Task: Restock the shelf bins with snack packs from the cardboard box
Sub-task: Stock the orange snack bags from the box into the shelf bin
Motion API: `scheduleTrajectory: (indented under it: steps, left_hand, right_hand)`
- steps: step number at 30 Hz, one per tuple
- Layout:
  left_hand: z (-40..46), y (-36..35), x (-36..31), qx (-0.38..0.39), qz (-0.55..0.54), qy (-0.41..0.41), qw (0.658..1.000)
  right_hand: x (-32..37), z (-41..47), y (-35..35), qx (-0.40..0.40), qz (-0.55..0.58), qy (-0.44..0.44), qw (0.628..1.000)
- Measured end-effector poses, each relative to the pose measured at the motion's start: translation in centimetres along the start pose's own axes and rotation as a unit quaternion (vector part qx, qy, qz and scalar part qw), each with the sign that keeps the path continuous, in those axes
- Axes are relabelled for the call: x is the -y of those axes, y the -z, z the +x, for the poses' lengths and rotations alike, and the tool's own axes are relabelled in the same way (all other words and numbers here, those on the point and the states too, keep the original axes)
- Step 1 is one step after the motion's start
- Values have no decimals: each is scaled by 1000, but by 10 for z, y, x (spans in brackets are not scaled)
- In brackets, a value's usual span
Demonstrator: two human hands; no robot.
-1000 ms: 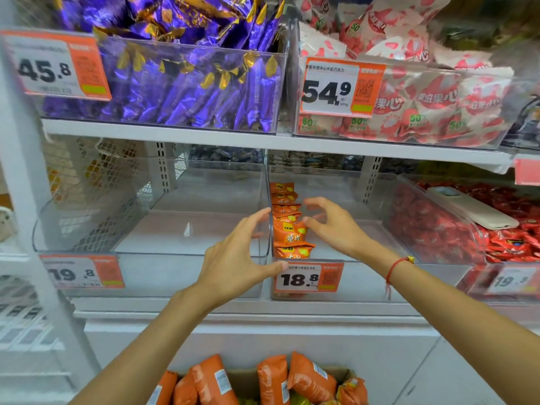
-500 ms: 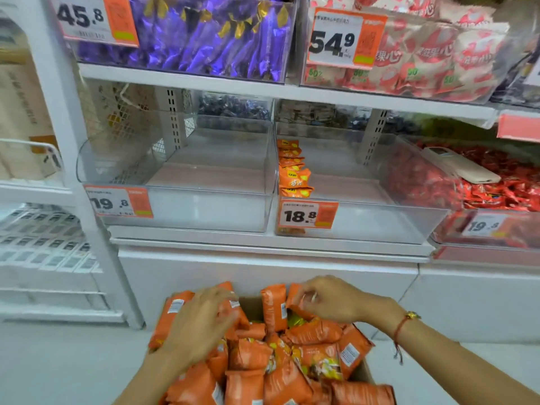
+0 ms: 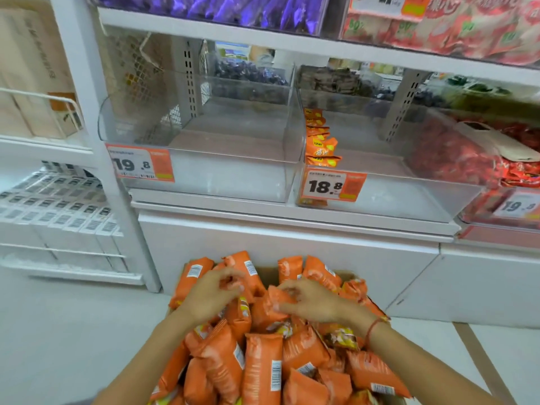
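Both hands are down in the pile: the left hand (image 3: 211, 294) sits on top of the orange snack packs (image 3: 260, 366) with its fingers curled around the upper end of one pack, and the right hand (image 3: 310, 303) is right beside it, fingers bent and pinching the corner of an orange pack that lies between the two hands. A red cord bracelet (image 3: 371, 329) circles the right wrist. The packs are heaped high, many with barcodes facing up, and they cover nearly all of the cardboard box (image 3: 264, 272), only a strip of its brown back wall peeking out between the packs at the far edge. The box stands on the pale floor (image 3: 73, 331) right in front of the white shelf unit. Up on the shelf, the clear bin with the 18.8 price tag (image 3: 331, 185) holds one short row of orange packs (image 3: 320, 141) standing along its left wall, the rest of its base bare. To its left, the clear bin tagged 19.8 (image 3: 140, 165) shows only its bare base. On the right, a bin of red-wrapped sweets (image 3: 455, 156) with a pale scoop-like object lying on top, too blurred to name. Above, purple packs (image 3: 222, 10) and red-and-white bags (image 3: 467, 33) fill the upper bins
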State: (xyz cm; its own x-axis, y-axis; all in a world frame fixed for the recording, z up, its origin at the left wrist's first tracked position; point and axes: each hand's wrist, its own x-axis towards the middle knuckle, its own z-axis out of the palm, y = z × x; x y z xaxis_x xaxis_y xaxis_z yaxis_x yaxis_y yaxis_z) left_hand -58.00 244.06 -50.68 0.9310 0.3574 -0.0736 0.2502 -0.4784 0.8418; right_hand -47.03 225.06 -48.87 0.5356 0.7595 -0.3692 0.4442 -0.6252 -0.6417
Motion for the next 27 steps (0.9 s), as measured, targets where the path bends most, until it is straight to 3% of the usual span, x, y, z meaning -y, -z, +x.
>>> scheduleTrajectory:
  steps: [2, 5, 7, 11, 14, 16, 18, 20, 22, 24, 27]
  left_hand:
    - [6, 9, -12, -59, 15, -20, 998]
    - [9, 13, -35, 28, -83, -30, 996]
    - [5, 4, -49, 76, -83, -41, 993]
    - [0, -4, -46, -84, 3, -105, 991]
    - [8, 13, -33, -117, -118, -38, 985]
    - [9, 26, -23, -102, -294, 62, 948]
    - [4, 35, -18, -68, -464, 126, 874]
    - [1, 45, -13, -39, -573, 156, 804]
    - [-2, 54, -11, -1, -631, 171, 757]
    - [-4, 59, -10, 38, -627, 179, 758]
    - [-2, 59, -8, 51, -584, 181, 790]
  right_hand:
    - [3, -4, 21, -19, 100, -17, 995]
    - [17, -9, 39, -62, 276, -83, 956]
    - [27, -7, 42, -79, 318, -97, 940]
    - [50, 0, 42, -92, 340, -78, 933]
    - [57, 13, 41, -85, 372, -71, 922]
    - [54, 30, 31, -116, 267, -90, 953]
    - [45, 49, 19, -139, 94, -85, 982]
    - [41, 64, 7, -142, 7, -80, 987]
    - [41, 76, -5, -138, -37, -89, 986]
    - [42, 89, -17, -120, -75, -111, 984]
    - [45, 103, -29, -87, -105, -148, 980]
